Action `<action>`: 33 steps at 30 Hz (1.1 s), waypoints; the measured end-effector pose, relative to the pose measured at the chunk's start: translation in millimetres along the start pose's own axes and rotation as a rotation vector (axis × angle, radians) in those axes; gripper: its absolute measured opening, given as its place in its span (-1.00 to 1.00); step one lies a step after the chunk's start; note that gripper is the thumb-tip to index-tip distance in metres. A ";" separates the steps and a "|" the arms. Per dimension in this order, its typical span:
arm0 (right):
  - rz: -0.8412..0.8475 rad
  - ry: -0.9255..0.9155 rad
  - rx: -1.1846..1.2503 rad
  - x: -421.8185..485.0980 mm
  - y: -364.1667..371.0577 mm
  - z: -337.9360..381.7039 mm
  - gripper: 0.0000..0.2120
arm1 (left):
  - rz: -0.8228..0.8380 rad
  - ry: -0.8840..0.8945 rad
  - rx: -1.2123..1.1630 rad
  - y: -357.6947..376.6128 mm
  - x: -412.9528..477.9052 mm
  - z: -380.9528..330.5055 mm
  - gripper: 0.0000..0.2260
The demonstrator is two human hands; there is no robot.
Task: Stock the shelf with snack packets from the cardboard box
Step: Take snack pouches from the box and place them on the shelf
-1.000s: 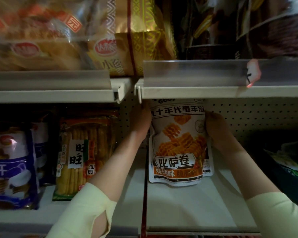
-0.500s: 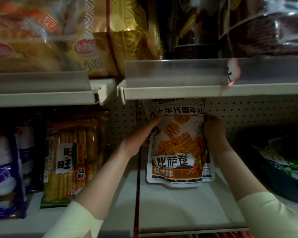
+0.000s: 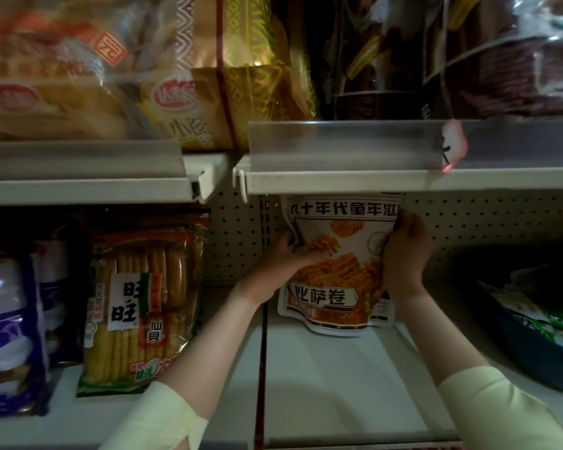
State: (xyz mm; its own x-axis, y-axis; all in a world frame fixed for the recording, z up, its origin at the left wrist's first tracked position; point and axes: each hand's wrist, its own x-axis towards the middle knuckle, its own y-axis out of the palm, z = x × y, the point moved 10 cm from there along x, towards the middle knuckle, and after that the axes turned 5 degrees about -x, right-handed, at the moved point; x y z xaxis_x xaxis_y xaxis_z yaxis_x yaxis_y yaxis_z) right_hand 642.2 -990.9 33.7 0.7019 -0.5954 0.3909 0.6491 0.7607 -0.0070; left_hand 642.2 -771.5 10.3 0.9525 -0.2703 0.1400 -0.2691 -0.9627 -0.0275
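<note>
Against pegboard (image 3: 238, 241), left hand (image 3: 281, 259) and right hand (image 3: 403, 254) clamp curled fingers (image 3: 312, 254) on the snack packet (image 3: 342, 295).

White-orange snack packet (image 3: 345, 254) upright on shelf (image 3: 338, 384), against pegboard

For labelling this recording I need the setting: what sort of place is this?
Probably a shop or small supermarket: white metal shelves with clear price-label strips, a pegboard back panel, and packaged snacks such as the rice cracker pack.
</note>
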 end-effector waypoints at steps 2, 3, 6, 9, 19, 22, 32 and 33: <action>-0.011 -0.001 0.030 -3.5 4.2 1.8 -0.72 | -0.038 0.027 -0.022 -7.1 2.9 -1.4 -0.44; -0.006 0.003 0.049 -4.5 8.2 2.3 -0.73 | -0.065 0.041 -0.025 -11.6 4.1 -1.7 -0.45; 0.017 -0.010 0.084 -7.4 19.9 4.1 -0.71 | -0.136 0.076 -0.010 -24.7 6.3 -0.3 -0.48; 0.018 -0.023 0.094 -9.0 26.2 1.5 -0.69 | -0.155 0.105 0.003 -29.6 4.4 -2.1 -0.57; 0.031 -0.016 0.101 -1.6 26.4 -2.9 -0.70 | -0.171 0.154 0.019 -16.9 5.7 -0.1 -0.50; 0.031 -0.012 0.090 -1.4 26.0 -5.0 -0.71 | -0.205 0.141 0.028 -18.8 5.6 2.3 -0.50; -0.003 -0.020 0.091 16.9 3.9 -2.7 -0.71 | -0.200 0.133 0.028 4.3 15.6 5.6 -0.59; -0.014 -0.014 0.086 19.5 -0.3 -5.0 -0.70 | -0.194 0.136 0.038 9.1 17.2 5.2 -0.59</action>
State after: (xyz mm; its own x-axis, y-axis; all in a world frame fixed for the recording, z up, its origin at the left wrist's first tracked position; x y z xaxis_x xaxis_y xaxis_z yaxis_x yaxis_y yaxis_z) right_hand 657.2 -1004.0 36.8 0.6883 -0.6031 0.4030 0.6311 0.7719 0.0772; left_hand 657.0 -784.9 7.3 0.9574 -0.0789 0.2778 -0.0751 -0.9969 -0.0241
